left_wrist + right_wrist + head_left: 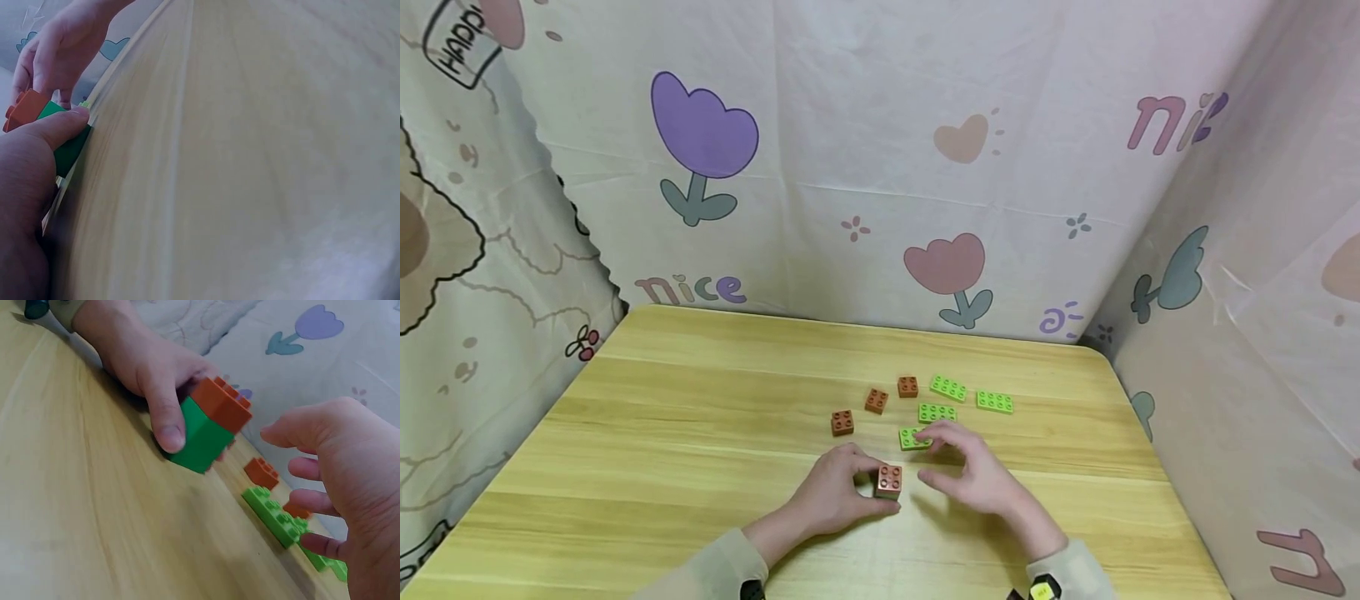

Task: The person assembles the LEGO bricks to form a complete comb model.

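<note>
Fingers of our left hand hold the stack, thumb on its near side and the other fingers on its far side. It stands upright toward the front of the table, an orange top over a green base; we cannot tell whether the base touches the wood. Just to the right we have the right hand, its fingers apart and gently bent, gripping nothing; its forefinger hangs over the nearest lime brick, and contact is unclear to us.

Beyond the hands we see three more lime bricks, all with two rows of studs, one lying behind the nearest and two farther back. Three orange bricks make a slanting row on their left, well apart from the stack. Our pale sleeves cross the near edge, and printed cloth hangs behind the table and at both sides.
</note>
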A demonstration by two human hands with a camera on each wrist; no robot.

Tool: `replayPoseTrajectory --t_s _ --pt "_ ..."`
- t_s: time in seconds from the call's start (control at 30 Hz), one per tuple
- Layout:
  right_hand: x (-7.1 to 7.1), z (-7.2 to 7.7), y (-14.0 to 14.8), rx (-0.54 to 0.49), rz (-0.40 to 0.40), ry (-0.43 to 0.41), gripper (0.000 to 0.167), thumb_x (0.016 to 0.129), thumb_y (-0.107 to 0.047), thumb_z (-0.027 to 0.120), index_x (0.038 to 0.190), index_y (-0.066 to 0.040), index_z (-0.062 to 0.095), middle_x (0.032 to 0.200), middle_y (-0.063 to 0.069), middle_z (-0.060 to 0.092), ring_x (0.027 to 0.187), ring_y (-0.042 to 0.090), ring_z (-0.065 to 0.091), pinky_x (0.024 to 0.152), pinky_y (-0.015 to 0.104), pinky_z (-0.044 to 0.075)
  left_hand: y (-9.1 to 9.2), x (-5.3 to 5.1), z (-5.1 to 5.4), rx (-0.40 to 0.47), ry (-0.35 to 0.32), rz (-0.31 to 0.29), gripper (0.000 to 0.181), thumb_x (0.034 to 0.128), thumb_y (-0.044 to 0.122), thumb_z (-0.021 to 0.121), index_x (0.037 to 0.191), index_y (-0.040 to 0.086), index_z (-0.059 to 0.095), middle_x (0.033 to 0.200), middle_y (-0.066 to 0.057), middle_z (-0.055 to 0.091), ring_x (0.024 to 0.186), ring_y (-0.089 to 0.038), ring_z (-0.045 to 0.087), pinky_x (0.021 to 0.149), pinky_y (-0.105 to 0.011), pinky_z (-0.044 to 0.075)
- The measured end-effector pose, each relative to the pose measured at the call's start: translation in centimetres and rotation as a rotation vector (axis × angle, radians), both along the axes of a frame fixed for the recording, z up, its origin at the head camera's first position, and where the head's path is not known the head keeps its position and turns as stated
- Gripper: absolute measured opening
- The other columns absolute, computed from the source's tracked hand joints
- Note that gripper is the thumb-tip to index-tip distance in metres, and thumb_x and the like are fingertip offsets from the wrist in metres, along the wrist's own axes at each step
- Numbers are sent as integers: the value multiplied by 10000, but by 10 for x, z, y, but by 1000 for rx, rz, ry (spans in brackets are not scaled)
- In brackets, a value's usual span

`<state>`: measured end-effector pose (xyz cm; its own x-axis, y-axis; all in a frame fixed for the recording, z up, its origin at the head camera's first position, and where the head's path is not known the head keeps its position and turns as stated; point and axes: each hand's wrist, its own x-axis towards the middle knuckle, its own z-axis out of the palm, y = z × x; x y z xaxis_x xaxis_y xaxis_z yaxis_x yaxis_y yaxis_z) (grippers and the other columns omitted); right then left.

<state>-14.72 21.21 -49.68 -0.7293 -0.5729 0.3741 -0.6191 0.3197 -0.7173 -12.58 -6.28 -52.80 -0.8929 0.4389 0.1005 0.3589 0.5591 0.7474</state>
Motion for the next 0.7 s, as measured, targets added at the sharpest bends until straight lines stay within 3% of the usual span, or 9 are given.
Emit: replayPoseTrajectory --t_s 0.27,0.7 --pt "-11 -10 6 56 -121 -2 501 889 -113 853 1341 -11 663 1268 94 671 1053 288 638 937 475 553 1 0 -1 0 16 1 522 750 598 915 1158 284 826 938 200 601 850 -36 546 752 -270 466" --pt "-19 -14 2 115 -202 -68 491 883 -107 862 1333 -42 676 1296 43 653 1120 213 622 1029 497 517 0 1 0 -4 25 -1 541 756 585 920 1168 248 825 921 197 575 834 -36 535 749 -267 465"
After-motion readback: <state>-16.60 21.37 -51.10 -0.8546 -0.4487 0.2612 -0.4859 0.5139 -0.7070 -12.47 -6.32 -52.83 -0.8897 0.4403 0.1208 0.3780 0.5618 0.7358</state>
